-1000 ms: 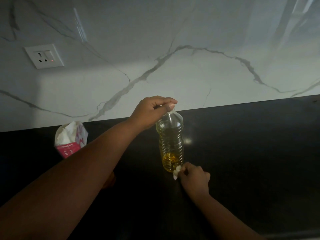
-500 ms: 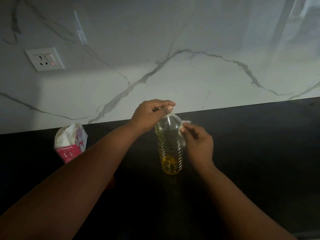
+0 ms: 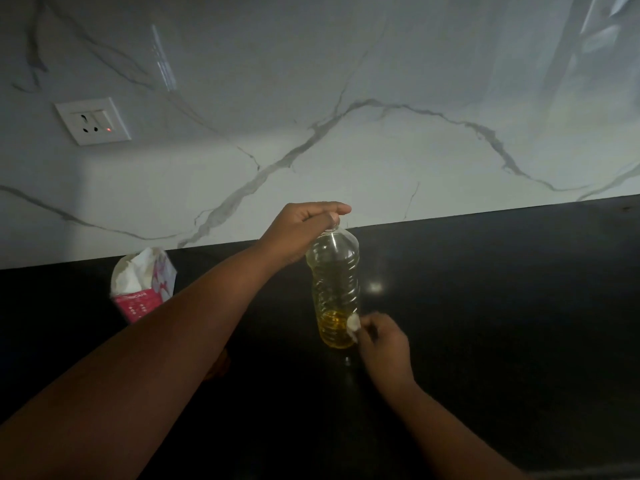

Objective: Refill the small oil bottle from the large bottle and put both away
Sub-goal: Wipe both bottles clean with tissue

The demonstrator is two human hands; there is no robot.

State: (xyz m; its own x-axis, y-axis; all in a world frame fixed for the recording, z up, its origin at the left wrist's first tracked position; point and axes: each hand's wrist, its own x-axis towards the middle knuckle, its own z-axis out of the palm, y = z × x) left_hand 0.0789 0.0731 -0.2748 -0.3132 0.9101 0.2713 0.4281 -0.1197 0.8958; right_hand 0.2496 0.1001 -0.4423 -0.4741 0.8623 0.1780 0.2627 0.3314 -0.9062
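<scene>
Head view, single frame, dim light. Black bench running along a white marble wall with grey veining.

Oil bottle: clear ribbed plastic, standing upright on the bench near the middle of the frame, a little in front of the wall line. Yellow oil fills only the lowest part; the rest of the body looks clear. Whether this is the large or the small bottle of the pair, cannot tell; only one bottle is in view.

Left hand: reaches in from the lower left, arm crossing the frame diagonally. Fingers curled down over the top of the bottle, gripping it at the neck and cap; the cap itself is hidden beneath them.

Right hand: comes in from the lower right, low on the bench, just beside the bottle's base. Fingers are clenched round a small white wad of tissue, which is pressed against the lower right side of the bottle at the level of the oil.

Other items: tissue pack, pink and white, open at the top with white tissue showing, on the bench at the left near the wall, well apart from the bottle. Wall socket, white, upper left, with a small red light lit.
</scene>
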